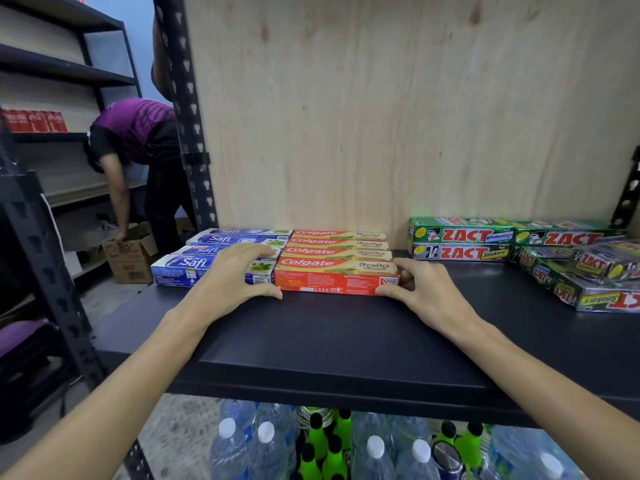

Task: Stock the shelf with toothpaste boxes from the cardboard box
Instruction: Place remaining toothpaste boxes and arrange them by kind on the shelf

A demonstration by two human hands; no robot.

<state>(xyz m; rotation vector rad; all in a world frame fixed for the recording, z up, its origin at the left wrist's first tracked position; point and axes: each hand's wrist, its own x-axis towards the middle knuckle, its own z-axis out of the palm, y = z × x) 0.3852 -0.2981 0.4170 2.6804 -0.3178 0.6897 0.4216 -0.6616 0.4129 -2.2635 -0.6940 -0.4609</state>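
Observation:
On the dark shelf board (346, 334) lie several red Colgate boxes (337, 252) in a row going back to the plywood wall. Both hands hold the front Colgate box (332, 280) by its ends. My left hand (235, 282) pinches its left end, with the fingers lying over the blue Safi boxes (194, 263) beside it. My right hand (426, 289) presses its right end. The front box rests flat on the shelf, against the row behind it.
Green and silver Zact boxes (460, 239) are stacked at the right, with more of them askew at the far right (588, 275). Water bottles (374, 452) and green bottles stand below the shelf. At the left, a person in purple (135, 133) bends over a cardboard box (130, 256) on the floor.

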